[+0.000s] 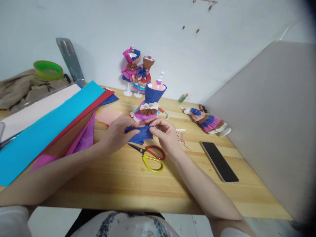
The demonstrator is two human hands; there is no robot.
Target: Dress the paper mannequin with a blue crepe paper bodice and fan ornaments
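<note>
Between my two hands I hold a strip of dark blue crepe paper (140,133), its lower edge hanging over the table. My left hand (120,131) pinches its left end between thumb and fingers. At the right end, my right hand (164,130) grips it the same way. Just behind stands a small dress-form figure (154,93) with a blue paper bodice, a fan-shaped bow and a pink skirt. Scissors (148,154) with one red and one yellow handle lie in front of my hands, blades pointing left.
Sheets of coloured crepe paper (49,128) are stacked at left, beside a green tape roll (48,70) and a bottle (70,59). Two dressed figures (137,70) stand by the wall; another figure (207,121) lies at right. A phone (219,161) rests nearer the front.
</note>
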